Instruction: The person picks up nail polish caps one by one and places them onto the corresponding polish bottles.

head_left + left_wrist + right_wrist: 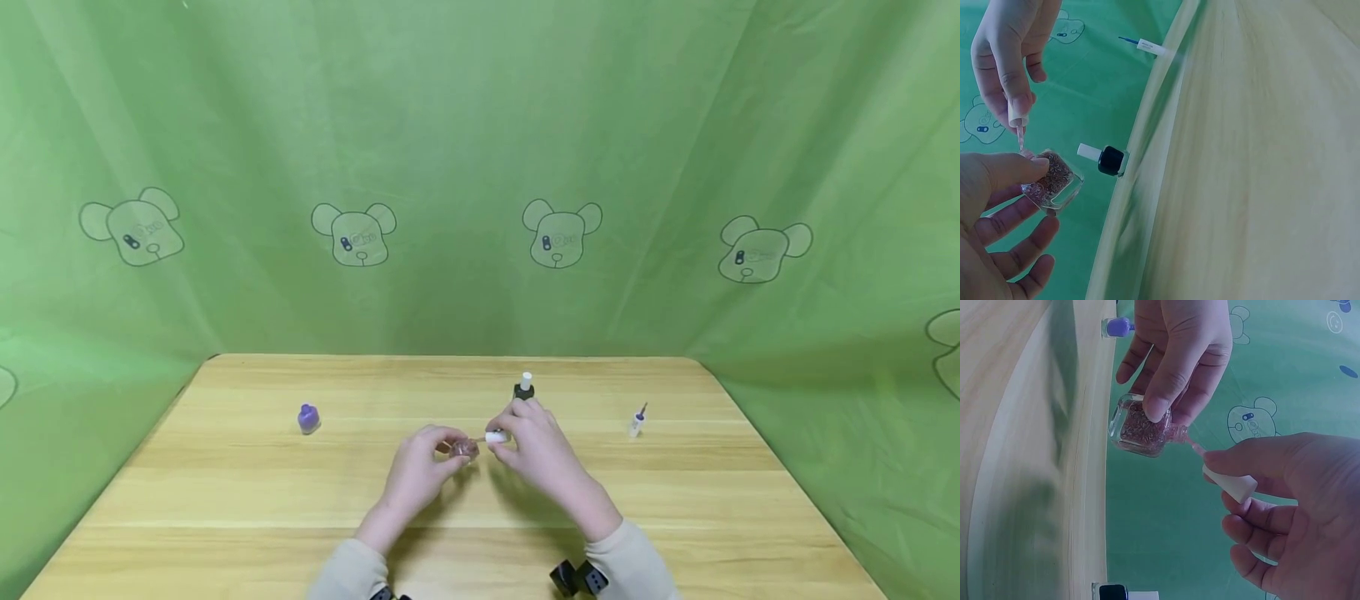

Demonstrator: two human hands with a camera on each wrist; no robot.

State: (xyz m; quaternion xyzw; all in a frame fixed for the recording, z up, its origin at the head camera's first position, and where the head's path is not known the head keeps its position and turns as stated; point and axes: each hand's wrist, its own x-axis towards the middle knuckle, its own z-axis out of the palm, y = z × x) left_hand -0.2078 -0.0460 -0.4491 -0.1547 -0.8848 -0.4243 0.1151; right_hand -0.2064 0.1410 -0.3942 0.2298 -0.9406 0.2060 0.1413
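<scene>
My left hand [418, 468] pinches a clear glass nail polish bottle [1141, 428] with pink glitter polish, tilted so its neck points toward the right hand. Between thumb and fingers, my right hand [542, 446] holds the white brush cap [1235, 482]. Its pinkish brush [1020, 136] extends to the bottle's mouth, with part of the stem visible outside the neck. Both hands are held over the middle of the table. Just beyond the right hand stands a dark nail polish bottle [1110, 160] with a white cap.
An open purple nail polish bottle [308, 419] stands on the left of the wooden table [247, 500]. At the right, a white brush cap [636, 427] stands with its purple brush pointing up. A green curtain [465, 125] with bear faces surrounds the table's back and sides.
</scene>
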